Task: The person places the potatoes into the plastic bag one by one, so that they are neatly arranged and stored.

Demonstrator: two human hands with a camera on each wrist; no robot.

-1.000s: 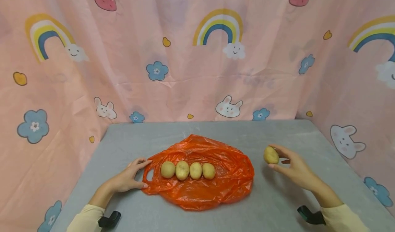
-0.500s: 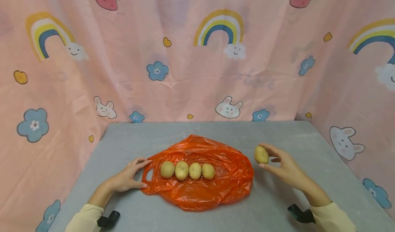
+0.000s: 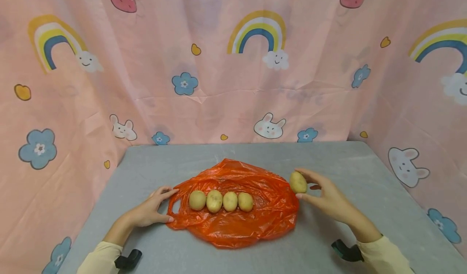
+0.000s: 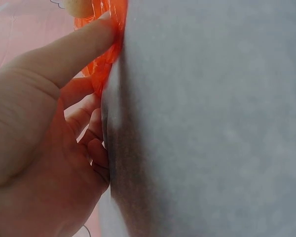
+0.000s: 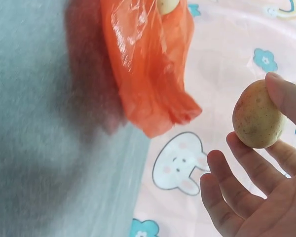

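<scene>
A thin orange-red plastic bag [image 3: 237,229] lies spread on the grey table, its handle hole at the left end. Several small yellow potatoes [image 3: 214,201] sit in a row on its left half. With thumb and index finger apart, my left hand [image 3: 147,210] rests on the bag's left edge at either side of that hole; in the left wrist view the thumb [image 4: 86,47] lies along the orange plastic. My right hand [image 3: 330,197] pinches another potato [image 5: 259,114] between thumb and fingers, above the table. In the head view this potato overlaps the bag's right edge.
The grey table [image 3: 175,160] extends around the bag on every side. A pink curtain [image 3: 219,112] printed with rainbows, flowers and rabbits hangs behind and beside it. Dark wrist mounts [image 3: 128,260] stick out at both cream sleeves.
My right hand has moved left with its potato, from off to the right up to the bag's right edge. The left hand, the bag and the row of potatoes have stayed put.
</scene>
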